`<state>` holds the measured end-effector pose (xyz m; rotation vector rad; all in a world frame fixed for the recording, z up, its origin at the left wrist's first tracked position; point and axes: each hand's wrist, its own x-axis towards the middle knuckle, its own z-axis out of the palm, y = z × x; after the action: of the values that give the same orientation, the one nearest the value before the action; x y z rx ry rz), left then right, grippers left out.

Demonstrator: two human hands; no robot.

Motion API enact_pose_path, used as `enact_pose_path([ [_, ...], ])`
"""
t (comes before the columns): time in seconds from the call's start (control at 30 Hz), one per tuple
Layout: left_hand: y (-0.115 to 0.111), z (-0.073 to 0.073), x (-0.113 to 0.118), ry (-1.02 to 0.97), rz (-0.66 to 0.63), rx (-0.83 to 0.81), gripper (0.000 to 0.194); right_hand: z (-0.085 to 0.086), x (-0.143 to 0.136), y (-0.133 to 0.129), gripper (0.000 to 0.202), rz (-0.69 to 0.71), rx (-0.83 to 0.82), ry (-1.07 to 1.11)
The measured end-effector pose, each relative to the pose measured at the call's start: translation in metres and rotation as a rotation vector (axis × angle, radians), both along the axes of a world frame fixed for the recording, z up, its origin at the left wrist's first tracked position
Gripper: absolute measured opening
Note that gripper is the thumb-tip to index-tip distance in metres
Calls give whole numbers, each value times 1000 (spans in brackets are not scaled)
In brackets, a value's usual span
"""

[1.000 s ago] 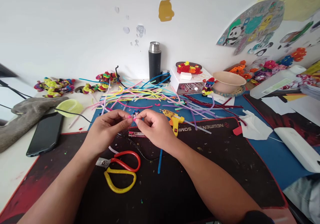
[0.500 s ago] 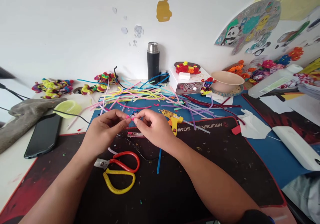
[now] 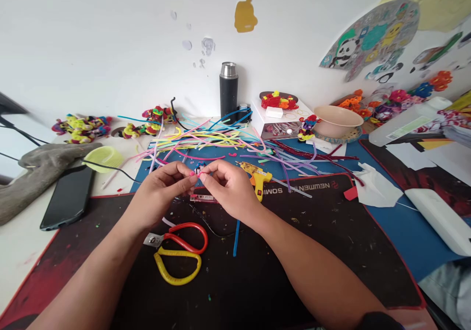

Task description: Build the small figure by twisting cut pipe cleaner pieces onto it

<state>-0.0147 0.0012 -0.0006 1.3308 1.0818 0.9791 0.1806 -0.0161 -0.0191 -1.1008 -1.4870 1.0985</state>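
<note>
Between my fingertips is a short piece of pink pipe cleaner [image 3: 192, 173]. My left hand [image 3: 167, 183] pinches one end of it and my right hand [image 3: 230, 185] pinches the other, the two hands almost touching. Just behind the fingertips a small blue and white piece [image 3: 199, 166] shows, partly covered. Scissors [image 3: 180, 251] with one red and one yellow handle lie below my hands on the dark mat. A yellow glue gun [image 3: 260, 177] lies right of my right hand, and a blue pipe cleaner [image 3: 236, 239] lies below it.
Loose pipe cleaners [image 3: 209, 139] in many colours are heaped behind my hands. A black thermos [image 3: 228, 92] stands by the wall. At left are a phone [image 3: 68, 197] and a pale green cup [image 3: 105, 158]; at right, a beige bowl [image 3: 338, 119] and a white bottle [image 3: 408, 121].
The whole view has shifted slightly, so things appear a little further right. Both hands keep their pinch on the pink piece, with only slight finger movement.
</note>
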Motion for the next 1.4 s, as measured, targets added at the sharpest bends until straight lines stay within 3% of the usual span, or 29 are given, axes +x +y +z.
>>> enact_pose_path([
  [0.23,3,-9,-6,22,-10,17,31,5,3,-1,11,6,33,-146],
  [0.4,-1,-1,-14,362,12,241,26,7,5,-2,7,28,95,-325],
  [0.47,-2,6,-12,414,-3,267,29,7,5,-2,7,32,110,-359],
  [0.6,-1,10,-4,266,-24,138,39,5,4,-1,5,17,59,-296],
  [0.83,1,0,2,60,10,21,42,6,3,1,14,22,-28,-96],
  [1.13,6,-3,-15,96,-41,47,41,4,3,0,12,13,-15,-153],
  [1.4,3,5,-9,156,-33,71,42,6,3,0,6,30,-37,-136],
])
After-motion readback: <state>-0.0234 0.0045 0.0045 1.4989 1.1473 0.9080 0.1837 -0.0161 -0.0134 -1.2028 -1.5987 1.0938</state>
